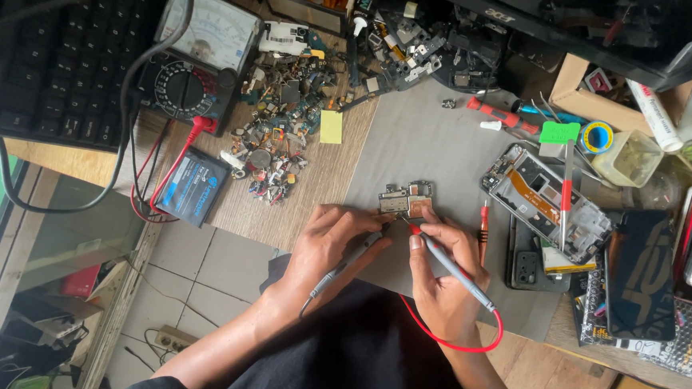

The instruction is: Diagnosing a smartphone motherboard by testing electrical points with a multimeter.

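While both hands close in over the grey mat (437, 152), the board (404, 200) sits at its near middle: small, flat, patched with silver shields and a coppery strip, edges ragged. The left hand (330, 237) pinches a black probe (347, 261), tip angled up at the board's near edge. The right hand (436, 260) grips a red probe (453, 267) like a pen, its tip touching the board's lower right; a red lead (465, 344) loops back from it. Just right lies an opened phone (548, 201). Far left, the meter (194, 57) rests beside a keyboard (59, 49), with a pile of parts (278, 126) between meter and mat.
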